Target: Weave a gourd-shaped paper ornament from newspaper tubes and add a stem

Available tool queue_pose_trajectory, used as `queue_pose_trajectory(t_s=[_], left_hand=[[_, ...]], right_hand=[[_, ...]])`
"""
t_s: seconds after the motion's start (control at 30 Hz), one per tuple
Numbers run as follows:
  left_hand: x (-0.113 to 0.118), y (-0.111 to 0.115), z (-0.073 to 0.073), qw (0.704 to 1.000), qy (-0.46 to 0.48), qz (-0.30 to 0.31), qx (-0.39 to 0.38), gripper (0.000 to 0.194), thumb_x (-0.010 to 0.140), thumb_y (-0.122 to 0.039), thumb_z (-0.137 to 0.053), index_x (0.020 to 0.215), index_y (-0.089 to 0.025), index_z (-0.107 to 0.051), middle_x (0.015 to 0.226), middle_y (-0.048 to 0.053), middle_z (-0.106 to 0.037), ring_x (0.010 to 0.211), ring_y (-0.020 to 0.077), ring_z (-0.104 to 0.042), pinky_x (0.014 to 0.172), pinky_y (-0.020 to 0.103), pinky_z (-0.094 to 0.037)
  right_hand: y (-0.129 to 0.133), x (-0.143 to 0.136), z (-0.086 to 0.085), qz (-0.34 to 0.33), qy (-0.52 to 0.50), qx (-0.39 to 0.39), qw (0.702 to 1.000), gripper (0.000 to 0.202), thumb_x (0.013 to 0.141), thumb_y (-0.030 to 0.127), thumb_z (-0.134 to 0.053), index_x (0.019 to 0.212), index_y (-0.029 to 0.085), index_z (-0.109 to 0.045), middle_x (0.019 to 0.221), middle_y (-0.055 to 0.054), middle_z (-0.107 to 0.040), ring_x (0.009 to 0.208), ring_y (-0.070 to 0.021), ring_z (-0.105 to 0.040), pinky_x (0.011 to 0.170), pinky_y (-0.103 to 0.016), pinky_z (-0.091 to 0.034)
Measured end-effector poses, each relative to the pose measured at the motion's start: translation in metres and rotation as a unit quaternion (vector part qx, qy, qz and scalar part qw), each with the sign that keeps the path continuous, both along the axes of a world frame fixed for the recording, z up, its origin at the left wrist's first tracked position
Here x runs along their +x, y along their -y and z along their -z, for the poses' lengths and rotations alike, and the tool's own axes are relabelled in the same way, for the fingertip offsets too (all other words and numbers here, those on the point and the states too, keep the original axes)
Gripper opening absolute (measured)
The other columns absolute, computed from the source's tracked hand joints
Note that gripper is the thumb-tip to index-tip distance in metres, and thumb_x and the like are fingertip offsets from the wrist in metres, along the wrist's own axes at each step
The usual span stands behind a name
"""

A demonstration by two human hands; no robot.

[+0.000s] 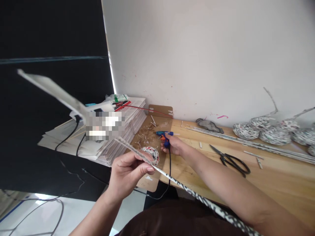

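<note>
My left hand (128, 173) pinches a long rolled-paper stick (187, 188) between thumb and fingers. The stick runs from upper left down to the lower right edge, printed black and white on its near part. Just behind the fingertips is a small coiled paper piece (155, 152), white with red flecks; the fingers hide part of it, and I cannot tell whether it is gripped too. Farther right, my right hand (174, 146) is closed around a blue and orange glue gun (166, 140), its nozzle pointing left over a brown board (157, 178). A black cord hangs from its handle.
Black-handled scissors (232, 160) lie on the wooden table (270, 186). Long paper sticks (246, 142), a grey cloth-like item (209, 125) and several woven paper forms (275, 132) line the wall. Left stands a newspaper stack (133, 123), partly pixelated, with cords hanging past it.
</note>
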State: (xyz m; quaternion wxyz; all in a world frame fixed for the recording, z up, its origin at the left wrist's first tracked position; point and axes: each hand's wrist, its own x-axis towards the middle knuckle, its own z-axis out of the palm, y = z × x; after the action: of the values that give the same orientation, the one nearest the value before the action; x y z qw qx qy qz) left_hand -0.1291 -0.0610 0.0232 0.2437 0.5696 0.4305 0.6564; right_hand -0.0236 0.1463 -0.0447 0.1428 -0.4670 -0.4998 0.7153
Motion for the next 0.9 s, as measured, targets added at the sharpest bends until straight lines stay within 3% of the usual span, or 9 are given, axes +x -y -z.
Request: queue_pose_trajectory(t_s=[0.07,0.17,0.23,0.3,0.4,0.47,0.6,0.73,0.9], left_hand=[[0.002,-0.003,-0.001,1.0,0.016,-0.004,-0.008,0.005,0.079,-0.016,-0.08,0.079,-0.018,-0.076,0.073,0.001,-0.075,0.063,0.0131,-0.07,0.056,0.02,-0.059],[0.005,-0.008,-0.002,0.999,0.043,-0.016,-0.023,0.006,0.078,-0.017,-0.081,0.078,-0.017,-0.075,0.074,0.001,-0.075,0.06,0.0111,-0.069,0.057,0.019,-0.059],[0.006,-0.011,-0.001,0.998,0.06,-0.023,-0.029,0.007,0.078,-0.017,-0.081,0.077,-0.017,-0.074,0.073,0.0,-0.075,0.059,0.0103,-0.069,0.058,0.018,-0.059],[0.007,-0.015,0.0,0.997,0.069,-0.027,-0.038,0.008,0.079,-0.018,-0.081,0.076,-0.017,-0.073,0.073,0.0,-0.075,0.06,0.01,-0.069,0.06,0.018,-0.06],[0.013,-0.019,0.0,0.995,0.082,-0.021,-0.05,0.01,0.077,-0.019,-0.082,0.074,-0.017,-0.073,0.072,0.0,-0.075,0.06,0.0101,-0.07,0.059,0.018,-0.06],[0.018,-0.021,-0.001,0.994,0.093,-0.01,-0.049,0.011,0.076,-0.019,-0.083,0.074,-0.017,-0.072,0.073,0.0,-0.075,0.06,0.0107,-0.07,0.059,0.019,-0.061],[0.026,-0.022,-0.005,0.993,0.104,0.011,-0.054,0.013,0.074,-0.02,-0.084,0.074,-0.016,-0.073,0.072,0.0,-0.075,0.059,0.0105,-0.07,0.059,0.018,-0.061],[0.028,-0.023,-0.007,0.992,0.109,0.028,-0.064,0.013,0.075,-0.021,-0.084,0.074,-0.016,-0.072,0.067,-0.001,-0.074,0.056,0.0103,-0.07,0.057,0.018,-0.06],[0.03,-0.025,-0.007,0.991,0.111,0.039,-0.07,0.011,0.076,-0.019,-0.083,0.074,-0.016,-0.072,0.066,-0.001,-0.074,0.056,0.0097,-0.07,0.058,0.017,-0.061]], right_hand=[[-0.001,0.006,-0.005,-0.028,0.037,0.047,0.998,0.037,0.107,0.042,-0.029,0.092,0.019,-0.053,0.064,-0.004,-0.064,0.057,-0.0166,-0.066,0.054,-0.029,-0.057],[0.004,0.027,-0.023,-0.057,0.074,0.166,0.982,0.026,0.097,0.042,-0.058,0.087,0.018,-0.061,0.07,-0.008,-0.067,0.073,-0.0245,-0.07,0.065,-0.035,-0.057],[0.016,0.046,-0.042,-0.069,0.066,0.259,0.961,0.015,0.084,0.031,-0.075,0.086,0.019,-0.068,0.089,-0.011,-0.072,0.095,-0.0274,-0.068,0.079,-0.034,-0.055],[0.036,0.066,-0.064,-0.081,0.041,0.327,0.941,0.023,0.079,0.029,-0.08,0.099,0.022,-0.073,0.106,-0.008,-0.072,0.107,-0.0263,-0.064,0.088,-0.034,-0.051],[0.072,0.086,-0.092,-0.152,-0.067,0.424,0.89,0.048,0.077,0.037,-0.082,0.123,0.027,-0.069,0.116,-0.007,-0.072,0.103,-0.0235,-0.067,0.077,-0.032,-0.054],[0.094,0.092,-0.104,-0.136,-0.131,0.439,0.879,0.047,0.077,0.037,-0.083,0.121,0.026,-0.07,0.112,-0.006,-0.074,0.096,-0.0218,-0.07,0.075,-0.032,-0.056],[0.113,0.095,-0.113,-0.1,-0.153,0.494,0.85,0.022,0.088,0.032,-0.074,0.108,0.023,-0.076,0.105,-0.004,-0.078,0.095,-0.019,-0.072,0.084,-0.032,-0.057],[0.113,0.096,-0.113,-0.065,-0.182,0.545,0.815,0.015,0.088,0.023,-0.072,0.102,0.022,-0.078,0.1,-0.003,-0.08,0.092,-0.0172,-0.073,0.082,-0.028,-0.058],[0.114,0.097,-0.113,-0.045,-0.201,0.512,0.834,0.015,0.088,0.015,-0.068,0.095,0.022,-0.08,0.093,-0.003,-0.08,0.082,-0.0147,-0.074,0.071,-0.024,-0.059]])
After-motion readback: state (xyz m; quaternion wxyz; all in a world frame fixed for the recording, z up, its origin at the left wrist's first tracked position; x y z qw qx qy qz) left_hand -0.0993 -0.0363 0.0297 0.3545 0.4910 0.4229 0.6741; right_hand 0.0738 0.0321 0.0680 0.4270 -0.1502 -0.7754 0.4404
